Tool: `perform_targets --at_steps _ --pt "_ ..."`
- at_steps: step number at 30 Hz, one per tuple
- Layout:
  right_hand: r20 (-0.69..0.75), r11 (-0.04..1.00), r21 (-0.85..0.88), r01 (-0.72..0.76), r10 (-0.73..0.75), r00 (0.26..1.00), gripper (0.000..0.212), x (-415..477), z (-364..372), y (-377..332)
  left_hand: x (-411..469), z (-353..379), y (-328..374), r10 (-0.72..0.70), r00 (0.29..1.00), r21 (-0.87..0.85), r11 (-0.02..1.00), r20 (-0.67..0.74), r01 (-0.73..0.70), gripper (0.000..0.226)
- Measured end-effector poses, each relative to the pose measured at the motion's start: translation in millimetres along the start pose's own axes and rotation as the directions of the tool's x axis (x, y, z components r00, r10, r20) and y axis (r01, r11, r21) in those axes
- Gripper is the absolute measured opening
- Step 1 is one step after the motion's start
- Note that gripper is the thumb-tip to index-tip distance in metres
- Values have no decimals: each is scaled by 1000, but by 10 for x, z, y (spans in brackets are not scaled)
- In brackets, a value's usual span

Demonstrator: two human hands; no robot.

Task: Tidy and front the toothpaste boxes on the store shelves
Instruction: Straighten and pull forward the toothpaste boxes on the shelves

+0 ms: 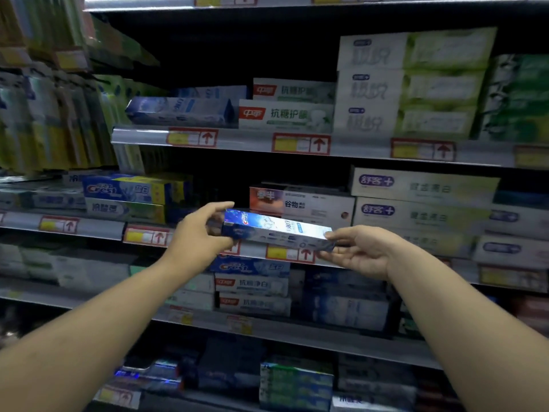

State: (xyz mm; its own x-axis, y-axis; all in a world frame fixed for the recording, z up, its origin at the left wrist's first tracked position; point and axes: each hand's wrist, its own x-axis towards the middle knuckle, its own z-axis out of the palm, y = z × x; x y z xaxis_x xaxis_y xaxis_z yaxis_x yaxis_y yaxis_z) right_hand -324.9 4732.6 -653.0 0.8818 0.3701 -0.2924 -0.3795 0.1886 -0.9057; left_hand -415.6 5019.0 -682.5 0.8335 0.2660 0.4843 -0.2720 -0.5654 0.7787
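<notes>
Two bare forearms reach in from below. The left hand [196, 233] curls thumb and fingers round the left end of a blue Crest toothpaste box [276, 231], and the right hand [359, 251] pinches its right end (palm turned up). The box hangs nearly level in front of the price rail [285, 254]. Behind it lies a white-and-orange box [303, 203], with stacked Crest boxes [133, 190] further left.

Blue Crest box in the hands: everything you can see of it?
Long, slim cardboard Crest box, glossy, deep blue at the left end fading to pale silver. Held in the air lengthwise, right end slightly lower, in front of a shelf's price rail. Left hand grips its left end; right hand pinches its right end.
</notes>
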Motion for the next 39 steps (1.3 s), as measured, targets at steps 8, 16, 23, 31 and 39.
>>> perform_targets --at_steps 8,16,23,31,39 --pt "-11 996 72 47 -46 999 27 -95 -533 162 -231 785 121 -231 973 -174 958 4 229 40" --pt "-55 985 173 -8 18 998 10 30 -1117 694 -686 1528 -102 -257 964 -292 929 -71 226 68" --pt "-176 975 221 -21 61 982 29 168 -1587 1056 -843 2193 -402 -359 933 -341 881 -32 328 58" --pt "-441 979 -9 204 -187 878 36 491 -1762 1284 -646 2590 -554 -328 934 -225 929 -139 293 49" --pt "-607 874 -405 270 -478 635 14 650 -1727 1291 -394 2676 -585 -352 915 -245 921 -196 301 33"
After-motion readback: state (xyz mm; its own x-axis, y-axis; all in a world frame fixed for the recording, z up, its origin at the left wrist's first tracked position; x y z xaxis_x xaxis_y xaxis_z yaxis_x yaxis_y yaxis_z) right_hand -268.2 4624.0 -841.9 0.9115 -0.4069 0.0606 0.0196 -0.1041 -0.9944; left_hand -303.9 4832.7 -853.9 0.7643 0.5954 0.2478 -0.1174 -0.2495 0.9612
